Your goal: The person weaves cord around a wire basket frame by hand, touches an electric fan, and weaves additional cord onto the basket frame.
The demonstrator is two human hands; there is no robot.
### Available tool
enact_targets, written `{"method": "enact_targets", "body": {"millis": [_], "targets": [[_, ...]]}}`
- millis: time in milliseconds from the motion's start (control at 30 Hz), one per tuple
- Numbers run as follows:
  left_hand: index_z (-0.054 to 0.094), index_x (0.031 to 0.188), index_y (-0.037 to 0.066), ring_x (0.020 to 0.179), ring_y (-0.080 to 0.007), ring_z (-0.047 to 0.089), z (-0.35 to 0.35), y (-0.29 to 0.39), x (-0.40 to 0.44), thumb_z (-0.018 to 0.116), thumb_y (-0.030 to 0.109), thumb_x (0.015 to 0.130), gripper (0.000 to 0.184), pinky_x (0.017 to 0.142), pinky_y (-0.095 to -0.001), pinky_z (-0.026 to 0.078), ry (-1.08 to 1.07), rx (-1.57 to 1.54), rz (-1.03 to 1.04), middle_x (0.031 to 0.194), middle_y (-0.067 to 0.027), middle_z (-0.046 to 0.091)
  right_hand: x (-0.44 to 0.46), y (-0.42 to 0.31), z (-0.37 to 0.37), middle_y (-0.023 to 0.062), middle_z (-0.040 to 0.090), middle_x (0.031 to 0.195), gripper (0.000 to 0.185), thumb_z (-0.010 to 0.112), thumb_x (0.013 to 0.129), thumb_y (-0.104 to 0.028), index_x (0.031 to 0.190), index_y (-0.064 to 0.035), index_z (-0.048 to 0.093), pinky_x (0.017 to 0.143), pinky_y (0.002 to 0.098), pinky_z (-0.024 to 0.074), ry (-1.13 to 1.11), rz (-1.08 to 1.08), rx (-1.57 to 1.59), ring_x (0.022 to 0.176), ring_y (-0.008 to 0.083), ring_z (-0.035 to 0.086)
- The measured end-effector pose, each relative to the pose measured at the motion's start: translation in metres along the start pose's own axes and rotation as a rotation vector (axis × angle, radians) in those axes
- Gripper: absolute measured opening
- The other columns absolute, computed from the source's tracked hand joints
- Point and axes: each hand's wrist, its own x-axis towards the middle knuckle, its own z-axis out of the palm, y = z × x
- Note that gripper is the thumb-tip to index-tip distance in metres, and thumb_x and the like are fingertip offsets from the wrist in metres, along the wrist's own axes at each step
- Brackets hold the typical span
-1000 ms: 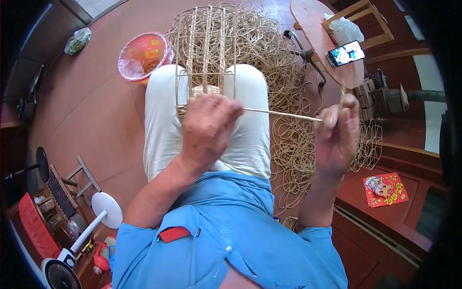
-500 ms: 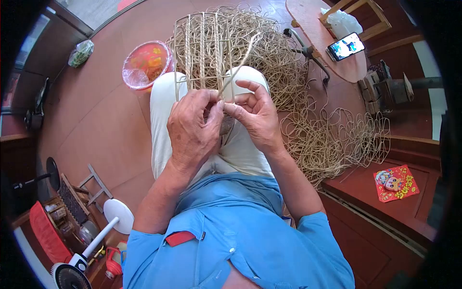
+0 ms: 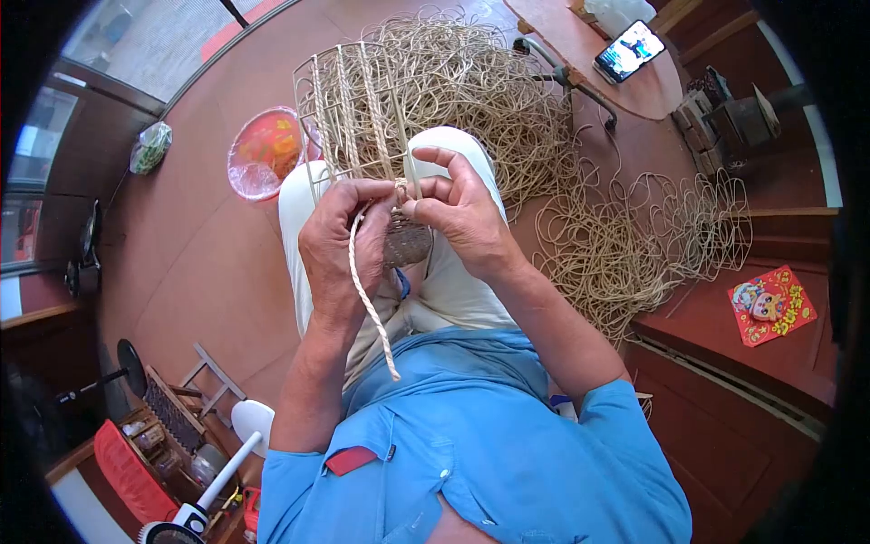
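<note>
In the head view's centre, your left hand (image 3: 344, 240) pinches the cord (image 3: 363, 295); whether your right hand (image 3: 462, 222) grips, I cannot tell. The rack (image 3: 347, 113) is upper centre. Seemingly you fasten cord; next calls for pulling it tight.

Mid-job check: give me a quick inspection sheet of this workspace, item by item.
Surface: lap under the work; reddish floor around.
Job's things: frame with slim rods and twisted strands, woven at the near end; cord at that end, one end hanging loose.
Clutter: large tangled cord pile on the floor beyond the knees; lined bin beside it.
Grips: left grip pinches the cord; right grip meets it at the frame, exact hold unclear.
Cables: nothing seen.
Surroundings: lit phone on table; red card at right.
</note>
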Motion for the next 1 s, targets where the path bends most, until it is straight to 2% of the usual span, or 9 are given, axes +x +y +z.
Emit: {"method": "enact_targets", "body": {"millis": [67, 133, 367, 467, 533, 700, 833, 933, 1000], "targets": [[0.079, 0.109, 0.002, 0.092, -0.0187, 0.077, 0.001, -0.001, 0.001, 0.077, -0.002, 0.097, 0.013, 0.082, -0.0313, 0.061, 0.027, 0.192, 0.223, 0.099, -0.0100, 0.077, 0.001, 0.001, 0.000, 0.0093, 0.074, 0.122, 0.076, 0.075, 0.095, 0.002, 0.161, -0.0001, 0.037, 0.102, 0.0324, 0.0568, -0.012, 0.012, 0.047, 0.112, 0.0155, 0.072], [0.079, 0.108, 0.003, 0.091, -0.0225, 0.076, 0.005, 0.002, 0.001, 0.076, -0.003, 0.095, 0.014, 0.081, -0.0335, 0.060, 0.033, 0.213, 0.237, 0.100, -0.0112, 0.074, 0.003, 0.001, 0.000, 0.0078, 0.072, 0.116, 0.080, 0.078, 0.091, 0.004, 0.161, 0.0018, 0.038, 0.096, 0.0296, 0.0577, -0.013, 0.050, 0.184, 0.104, 0.0137, 0.070], [0.079, 0.107, 0.005, 0.093, -0.0292, 0.073, 0.012, 0.001, 0.002, 0.076, -0.002, 0.093, 0.016, 0.082, -0.0406, 0.058, 0.041, 0.374, 0.333, 0.099, -0.0117, 0.072, -0.003, -0.003, -0.002, 0.0080, 0.073, 0.119, 0.079, 0.081, 0.092, 0.003, 0.159, 0.0012, 0.039, 0.102, 0.0325, 0.0570, -0.036, 0.111, 0.330, 0.109, 0.0157, 0.071], [0.078, 0.105, 0.005, 0.094, -0.0301, 0.071, 0.016, 0.000, 0.004, 0.076, -0.003, 0.092, 0.016, 0.083, -0.0424, 0.057, 0.046, 0.387, 0.340, 0.099, -0.0117, 0.072, -0.002, 0.006, -0.007, 0.0080, 0.073, 0.120, 0.071, 0.082, 0.092, 0.002, 0.153, -0.0014, 0.045, 0.104, 0.0330, 0.0573, -0.037, 0.104, 0.344, 0.114, 0.0164, 0.071], [0.077, 0.104, 0.005, 0.095, -0.0303, 0.071, 0.018, 0.000, 0.006, 0.076, -0.004, 0.091, 0.016, 0.083, -0.0430, 0.057, 0.054, 0.372, 0.343, 0.098, -0.0117, 0.071, -0.001, 0.009, -0.011, 0.0058, 0.072, 0.121, 0.052, 0.082, 0.096, -0.004, 0.141, -0.0050, 0.055, 0.100, 0.0301, 0.0566, -0.062, 0.100, 0.367, 0.110, 0.0133, 0.070], [0.075, 0.104, 0.006, 0.095, -0.0308, 0.072, 0.020, -0.005, 0.009, 0.077, -0.005, 0.089, 0.019, 0.084, -0.0428, 0.057, 0.052, 0.377, 0.472, 0.098, -0.0115, 0.073, -0.001, 0.015, -0.013, 0.0014, 0.072, 0.116, 0.031, 0.081, 0.102, -0.015, 0.127, -0.0077, 0.066, 0.091, 0.0249, 0.0545, 0.009, 0.125, 0.383, 0.100, 0.0085, 0.068], [0.075, 0.106, 0.006, 0.095, -0.0314, 0.073, 0.018, -0.005, 0.012, 0.076, -0.005, 0.090, 0.019, 0.084, -0.0418, 0.058, 0.027, 0.373, 0.450, 0.099, -0.0120, 0.074, 0.001, 0.017, -0.019, 0.0001, 0.072, 0.112, 0.024, 0.079, 0.105, -0.018, 0.123, -0.0078, 0.068, 0.091, 0.0246, 0.0548, -0.038, 0.136, 0.342, 0.102, 0.0078, 0.067], [0.076, 0.115, 0.007, 0.095, -0.0250, 0.074, 0.015, -0.003, 0.010, 0.075, -0.004, 0.095, 0.023, 0.085, -0.0373, 0.059, 0.016, 0.270, 0.342, 0.101, -0.0107, 0.075, -0.002, 0.018, -0.013, 0.0008, 0.073, 0.112, 0.018, 0.076, 0.108, -0.017, 0.120, -0.0071, 0.067, 0.095, 0.0258, 0.0556, -0.017, 0.104, 0.388, 0.102, 0.0087, 0.067], [0.076, 0.125, 0.008, 0.097, -0.0163, 0.073, 0.013, 0.004, 0.006, 0.073, -0.002, 0.100, 0.028, 0.087, -0.0323, 0.059, 0.038, 0.082, 0.136, 0.102, -0.0081, 0.075, -0.008, 0.021, -0.007, 0.0007, 0.073, 0.110, 0.018, 0.074, 0.109, -0.018, 0.120, -0.0089, 0.065, 0.093, 0.0263, 0.0560, 0.037, 0.065, 0.412, 0.101, 0.0094, 0.068]]}}
